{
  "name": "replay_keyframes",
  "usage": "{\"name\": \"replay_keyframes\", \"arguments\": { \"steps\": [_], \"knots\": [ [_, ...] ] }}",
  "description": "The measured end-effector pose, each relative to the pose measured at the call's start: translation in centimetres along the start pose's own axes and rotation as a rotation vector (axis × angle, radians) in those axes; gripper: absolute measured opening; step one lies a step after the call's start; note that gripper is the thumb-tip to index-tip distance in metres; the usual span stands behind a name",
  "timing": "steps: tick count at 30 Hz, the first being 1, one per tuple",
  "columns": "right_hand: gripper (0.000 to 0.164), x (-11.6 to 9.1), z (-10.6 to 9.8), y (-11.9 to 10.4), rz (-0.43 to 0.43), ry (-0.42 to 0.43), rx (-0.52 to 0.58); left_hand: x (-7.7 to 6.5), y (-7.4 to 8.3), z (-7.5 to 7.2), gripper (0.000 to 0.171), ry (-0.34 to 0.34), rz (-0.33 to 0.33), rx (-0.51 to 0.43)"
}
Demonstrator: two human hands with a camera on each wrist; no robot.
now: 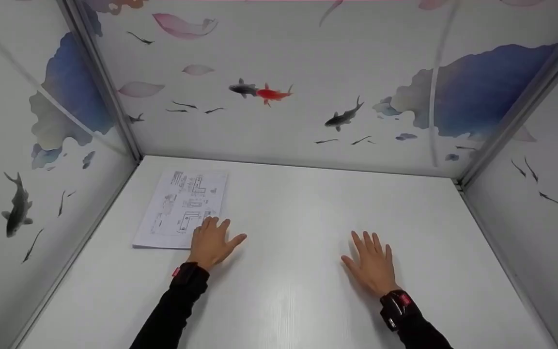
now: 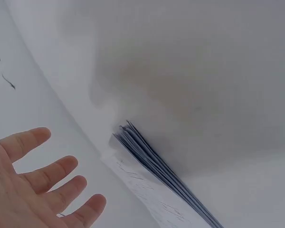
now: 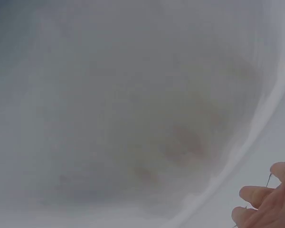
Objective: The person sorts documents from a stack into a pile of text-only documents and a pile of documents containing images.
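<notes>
One stack of white paper sheets (image 1: 170, 208), at the left of your white table (image 1: 288, 291): top sheet printed with dark line drawings and small lettering; layered edges grey-blue in the left wrist view. Long axis runs away from you, far end leaning slightly right. One left hand (image 1: 212, 244), yours: fingers apart, gripping nothing, at the stack's near right corner; you cannot tell whether it touches. One right hand (image 1: 372, 265), yours: palm down, fingers spread, holding nothing, well apart from the stack.
</notes>
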State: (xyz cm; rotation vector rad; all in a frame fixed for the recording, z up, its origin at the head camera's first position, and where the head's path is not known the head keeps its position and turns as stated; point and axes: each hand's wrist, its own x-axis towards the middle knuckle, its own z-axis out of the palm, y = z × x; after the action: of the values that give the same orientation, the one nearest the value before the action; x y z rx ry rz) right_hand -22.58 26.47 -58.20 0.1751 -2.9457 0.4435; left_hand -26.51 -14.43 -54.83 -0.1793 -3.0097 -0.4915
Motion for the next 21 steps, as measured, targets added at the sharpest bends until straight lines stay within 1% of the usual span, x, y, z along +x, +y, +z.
{"name": "replay_keyframes", "arguments": {
  "steps": [4, 7, 9, 12, 14, 16, 19, 21],
  "knots": [
    [0.07, 0.1, -0.1, -0.2, -0.004, -0.035, -0.011, 0.4, -1.3, -0.3, 0.067, 0.014, -0.03, 0.005],
    [0.067, 0.3, -0.3, -0.4, -0.012, -0.051, -0.001, 0.8, -2.3, -0.5, 0.06, 0.032, -0.077, 0.005],
    [0.065, 0.4, -0.4, -0.6, -0.017, -0.049, 0.015, 1.1, -2.9, -0.7, 0.06, 0.05, -0.114, -0.004],
    [0.062, 0.4, -0.4, -1.1, -0.019, -0.046, 0.04, 1.6, -3.6, -0.6, 0.069, 0.064, -0.174, -0.027],
    [0.06, 0.5, -0.4, -1.4, -0.025, -0.047, 0.058, 1.8, -3.9, -0.4, 0.077, 0.058, -0.215, -0.036],
    [0.058, 0.5, -0.3, -1.8, -0.034, -0.047, 0.07, 1.9, -4.1, 0.0, 0.081, 0.045, -0.25, -0.033],
    [0.056, 0.7, -0.2, -2.4, -0.059, -0.035, 0.085, 2.1, -4.2, 0.3, 0.074, 0.025, -0.282, -0.02],
    [0.054, 0.8, -0.1, -2.7, -0.075, -0.035, 0.089, 2.2, -4.2, 0.4, 0.066, 0.01, -0.296, -0.022]
  ]
}}
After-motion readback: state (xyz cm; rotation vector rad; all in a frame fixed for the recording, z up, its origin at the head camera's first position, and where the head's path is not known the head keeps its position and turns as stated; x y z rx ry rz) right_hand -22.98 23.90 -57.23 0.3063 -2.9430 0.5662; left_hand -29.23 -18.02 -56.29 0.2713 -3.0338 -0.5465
